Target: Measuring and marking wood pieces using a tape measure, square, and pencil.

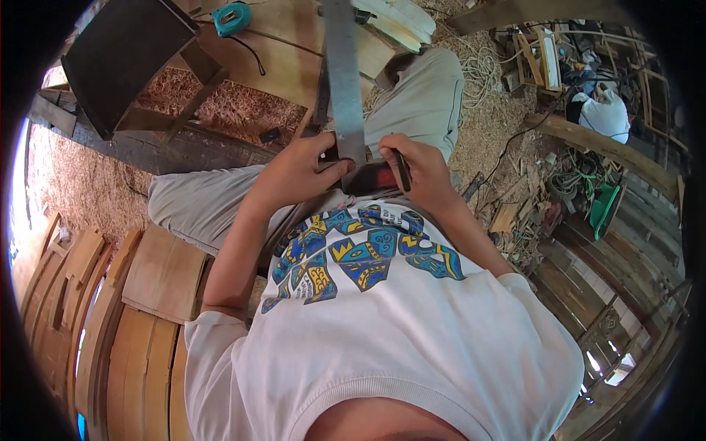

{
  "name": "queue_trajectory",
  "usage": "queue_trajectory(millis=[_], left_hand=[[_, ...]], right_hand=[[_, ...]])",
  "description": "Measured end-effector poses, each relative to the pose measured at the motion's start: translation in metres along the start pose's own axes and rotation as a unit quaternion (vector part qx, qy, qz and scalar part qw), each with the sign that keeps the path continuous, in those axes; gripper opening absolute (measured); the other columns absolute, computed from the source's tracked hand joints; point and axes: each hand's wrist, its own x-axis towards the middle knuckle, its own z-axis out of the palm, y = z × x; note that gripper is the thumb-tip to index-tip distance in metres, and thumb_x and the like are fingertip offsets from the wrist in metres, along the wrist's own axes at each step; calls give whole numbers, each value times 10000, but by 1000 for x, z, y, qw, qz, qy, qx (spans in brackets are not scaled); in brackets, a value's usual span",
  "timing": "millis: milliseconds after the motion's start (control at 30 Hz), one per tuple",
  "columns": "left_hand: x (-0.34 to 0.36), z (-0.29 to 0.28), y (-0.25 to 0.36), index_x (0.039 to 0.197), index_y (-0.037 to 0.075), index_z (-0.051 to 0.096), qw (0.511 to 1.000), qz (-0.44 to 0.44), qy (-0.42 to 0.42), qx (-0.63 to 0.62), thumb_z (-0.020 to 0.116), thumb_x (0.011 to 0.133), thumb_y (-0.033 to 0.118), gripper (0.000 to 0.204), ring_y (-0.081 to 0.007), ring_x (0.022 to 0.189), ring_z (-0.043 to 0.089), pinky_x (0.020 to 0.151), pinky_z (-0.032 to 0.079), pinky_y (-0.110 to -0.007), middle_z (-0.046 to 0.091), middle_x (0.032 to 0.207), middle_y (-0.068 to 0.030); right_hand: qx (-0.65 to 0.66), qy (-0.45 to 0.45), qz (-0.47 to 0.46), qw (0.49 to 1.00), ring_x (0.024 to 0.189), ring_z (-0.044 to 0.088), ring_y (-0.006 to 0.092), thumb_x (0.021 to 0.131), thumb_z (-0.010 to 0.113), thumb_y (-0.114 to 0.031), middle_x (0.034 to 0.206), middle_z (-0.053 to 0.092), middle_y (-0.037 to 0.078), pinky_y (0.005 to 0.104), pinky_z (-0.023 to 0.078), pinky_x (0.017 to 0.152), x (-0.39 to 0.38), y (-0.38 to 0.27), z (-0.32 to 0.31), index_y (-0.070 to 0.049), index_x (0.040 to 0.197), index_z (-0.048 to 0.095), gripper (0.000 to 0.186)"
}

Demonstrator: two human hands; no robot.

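A long steel strip runs from my lap up past the top edge. My left hand is closed at its lower end, thumb pressed near a dark piece beneath it. My right hand grips a thin dark bar just right of the strip. Behind that bar, in my lap, a red object is partly hidden by my fingers.
A dark panel, light boards and a teal tape measure lie ahead. Stacked planks are at lower left. Rope, wood scraps, a white sack and a green object are to the right.
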Motion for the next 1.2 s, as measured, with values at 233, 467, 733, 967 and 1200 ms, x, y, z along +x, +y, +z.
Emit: queue_trajectory(millis=[233,467,733,967,1200], left_hand=[[1,-15,23,1248,12,636,987,-12,135,85,822,948,263,433,-439,1034,712,876,554,-453,738,1100,-245],[-9,-29,29,1265,48,634,957,14,241,158,831,925,169,411,-439,995,720,819,568,-473,742,1082,-221],[-8,-34,17,1115,-44,662,978,19,189,81,679,1039,134,194,-450,886,663,779,527,-463,684,985,-250],[3,-27,3,1098,-57,671,982,74,174,24,656,1069,189,248,-418,796,636,759,510,-465,658,920,-253],[2,-29,14,1183,-52,687,984,-60,40,-164,582,1082,151,250,-177,800,659,734,528,-354,721,936,-130]], right_hand=[[20,169,81,982,725,723,225,1099,646,-123,847,700,115,345,547,672,9,0,-3,-40,1126,634,89],[35,210,85,973,769,513,74,1146,570,-240,852,576,-13,254,436,681,27,1,-12,-31,1097,623,220],[98,140,68,983,747,540,82,996,769,-268,916,601,-8,251,456,666,22,-2,-19,-13,1187,613,355],[10,25,34,999,934,637,131,806,966,-193,1058,673,71,296,542,840,10,-4,-16,-24,1266,592,616],[-89,-18,-131,987,865,651,303,673,1005,-279,982,695,95,404,509,768,21,-7,-29,-76,1159,708,605]])
